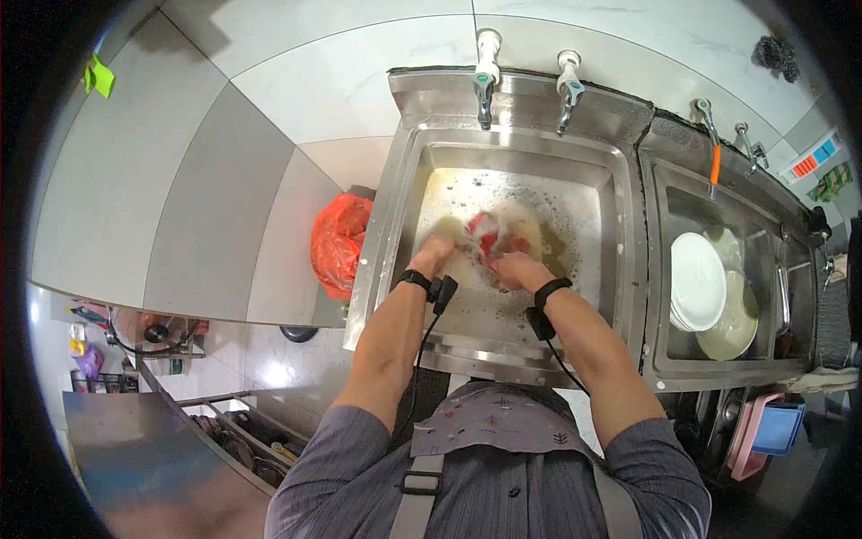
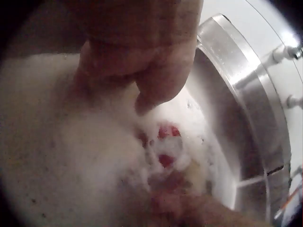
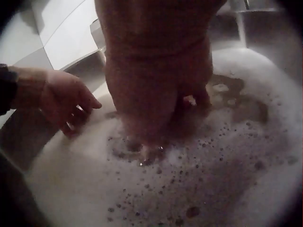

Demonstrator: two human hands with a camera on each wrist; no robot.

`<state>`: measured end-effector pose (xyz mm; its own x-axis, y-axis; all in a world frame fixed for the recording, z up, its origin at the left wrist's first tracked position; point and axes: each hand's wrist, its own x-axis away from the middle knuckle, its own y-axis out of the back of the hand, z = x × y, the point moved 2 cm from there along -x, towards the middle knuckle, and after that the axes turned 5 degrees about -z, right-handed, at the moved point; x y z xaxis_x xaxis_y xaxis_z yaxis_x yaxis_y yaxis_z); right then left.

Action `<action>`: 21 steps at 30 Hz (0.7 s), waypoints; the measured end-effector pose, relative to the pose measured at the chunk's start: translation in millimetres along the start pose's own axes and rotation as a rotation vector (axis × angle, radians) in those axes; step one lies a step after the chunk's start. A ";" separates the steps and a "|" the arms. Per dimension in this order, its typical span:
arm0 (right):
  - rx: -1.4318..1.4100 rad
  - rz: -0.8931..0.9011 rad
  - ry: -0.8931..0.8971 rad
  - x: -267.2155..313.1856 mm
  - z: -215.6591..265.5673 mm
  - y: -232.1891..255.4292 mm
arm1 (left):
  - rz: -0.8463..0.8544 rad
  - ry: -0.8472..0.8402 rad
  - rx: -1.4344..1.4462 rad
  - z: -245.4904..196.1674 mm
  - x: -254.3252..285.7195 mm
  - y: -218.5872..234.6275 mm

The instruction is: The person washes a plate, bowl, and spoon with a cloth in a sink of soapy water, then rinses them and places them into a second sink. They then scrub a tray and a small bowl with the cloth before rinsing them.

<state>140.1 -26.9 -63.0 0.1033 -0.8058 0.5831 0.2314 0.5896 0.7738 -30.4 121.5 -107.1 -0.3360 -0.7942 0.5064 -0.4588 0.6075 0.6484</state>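
My left hand [image 1: 435, 254] reaches into the foamy water from the left; in the left wrist view its thumb [image 2: 149, 101] points down at the suds. In the right wrist view, the same left hand [image 3: 66, 97] has its thumb apart from loosely bent fingers, nothing showing between them. My right hand [image 1: 521, 268] is dipped in the suds, its fingertips hidden by foam. Beside it, between both hands, lies a bright red, wet item [image 1: 485, 235], partly covered in foam and blurred. I cannot tell whether the right fingers grip it.
The steel sink [image 1: 620, 269] holds cloudy, bubbly water, with two taps [image 1: 485, 94] on the wall behind. Stacked white plates [image 1: 698, 280] stand in the right-hand basin [image 1: 660, 225]. An orange-red plastic bag [image 1: 339, 247] sits left of the sink.
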 end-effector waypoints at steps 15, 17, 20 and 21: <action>0.053 -0.207 -0.165 42.8 -47.5 6.0 | 0.121 -0.667 -0.884 6.1 -21.1 -52.6; -0.038 -0.089 -0.137 30.8 -51.0 -10.3 | 0.120 -0.556 -0.536 -3.2 -10.4 -49.0; -0.128 -0.047 -0.120 40.5 -35.4 -4.8 | 0.219 0.166 0.387 -54.9 50.7 -18.0; -0.129 -0.054 -0.123 42.7 -31.6 -3.4 | 0.188 0.121 0.425 -54.9 45.6 -25.1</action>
<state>174.3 -65.1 -48.5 -0.0300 -0.8184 0.5738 0.3563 0.5276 0.7712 10.9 70.8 -69.1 -0.3588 -0.6487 0.6712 -0.7034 0.6606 0.2624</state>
